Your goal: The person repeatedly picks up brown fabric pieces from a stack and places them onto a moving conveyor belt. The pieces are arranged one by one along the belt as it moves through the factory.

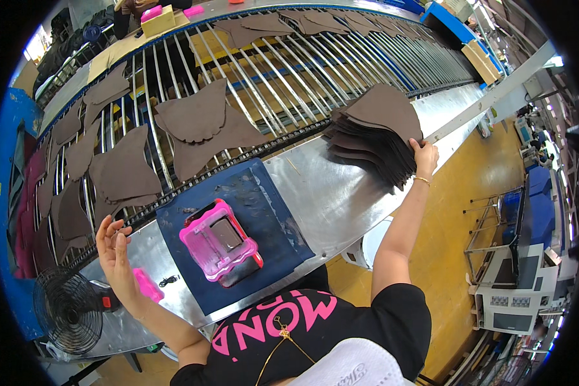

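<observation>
A person in a black T-shirt works at a metal bench (328,186). The right hand (424,157), arm outstretched, touches the edge of a fanned stack of dark brown, leather-like panels (383,116); its fingers partly disappear behind the edge, so I cannot tell whether they grip a sheet or only steady the pile. The lower layers blur together, too dark to count. The left hand (116,248) is raised and empty, fingers loosely spread. Just beyond its fingertips, more brown panels (125,167) lie on a roller conveyor (405,71). Between the hands, a bright pink scalloped tray (202,248) sits on a navy mat (283,257); the dark rectangular piece in it is hard to identify. Below the left hand stands a wire-caged fan (67,309), and near that wrist lies a pink object (148,285), partly hidden by the forearm.
</observation>
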